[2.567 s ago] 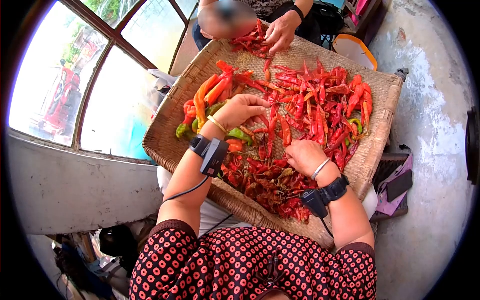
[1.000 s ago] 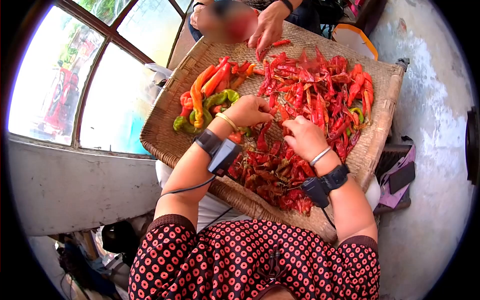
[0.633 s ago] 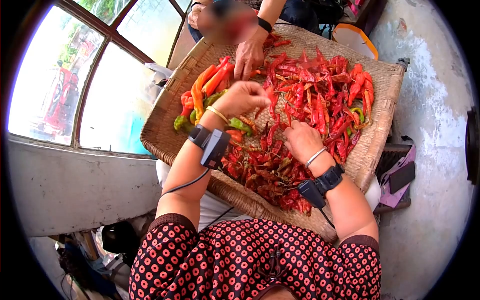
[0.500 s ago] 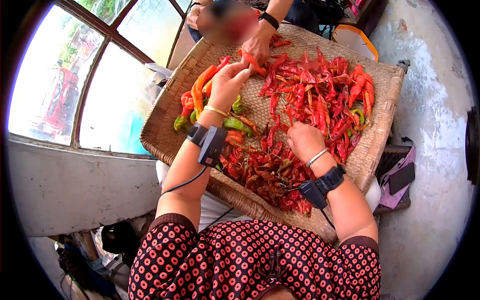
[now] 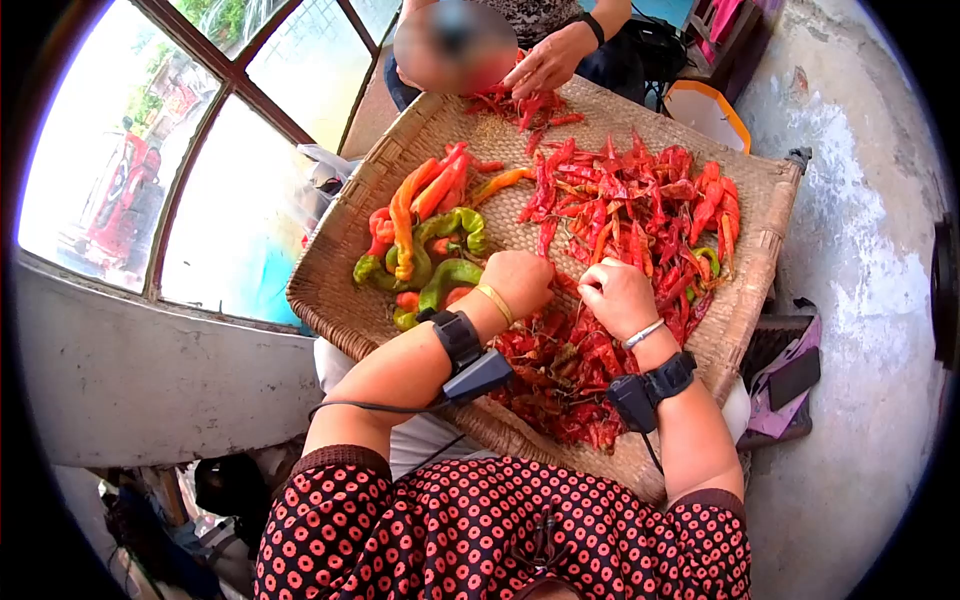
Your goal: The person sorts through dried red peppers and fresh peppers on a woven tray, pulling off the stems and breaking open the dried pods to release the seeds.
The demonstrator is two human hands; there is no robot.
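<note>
My left hand (image 5: 518, 280) is closed over the middle of a woven basket tray (image 5: 570, 105), its fingertips turned away and hidden. Close beside it on the right, my right hand (image 5: 617, 298) is curled into a pinch; whatever lies between its fingers is too small to make out. Under both hands spreads a pile of dried red chilies (image 5: 570, 375). A second heap of red chilies (image 5: 630, 190) lies just beyond my right hand. To the left of my left hand rest fresh green chilies (image 5: 450, 230) and plump orange-red chilies (image 5: 410, 205).
Across the tray, another person's hand (image 5: 550, 62) hovers over a small red chili pile (image 5: 525, 105) at the far edge. A window (image 5: 190, 130) is on the left, a plastered wall (image 5: 860, 250) on the right. An orange-rimmed container (image 5: 708, 115) stands behind the tray.
My left hand has come back from the far left chilies toward my right hand. The other person's hand has drawn back to the far edge, its fingers loosened. My right hand barely moved.
</note>
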